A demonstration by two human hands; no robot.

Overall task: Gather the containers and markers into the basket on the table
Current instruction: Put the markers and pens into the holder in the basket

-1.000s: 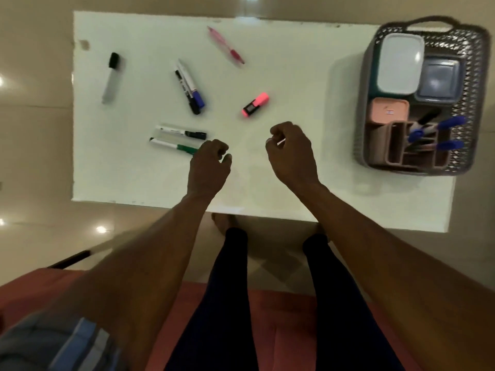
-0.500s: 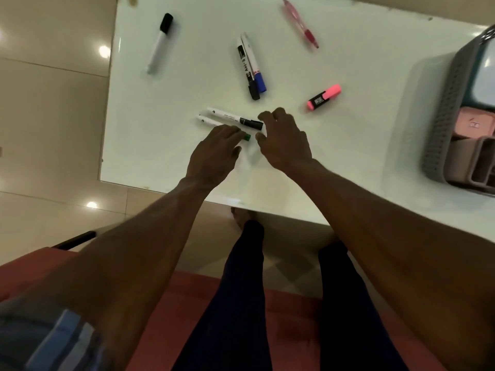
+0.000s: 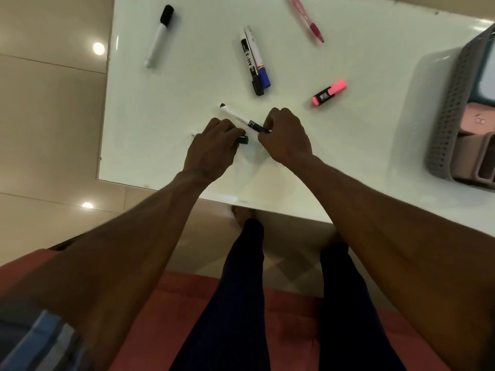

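Head cam, steep down, close.

Both forearms reach forward over the near edge of the table (image 3: 348,129), hands close together, knuckles up. The left hand (image 3: 211,151) curls its fingers round a green-capped marker (image 3: 242,140). The right hand (image 3: 286,137) pinches the dark end of a black-capped marker (image 3: 241,119).

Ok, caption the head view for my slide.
Left hand grips the green marker, right hand the black marker; basket waits at right.
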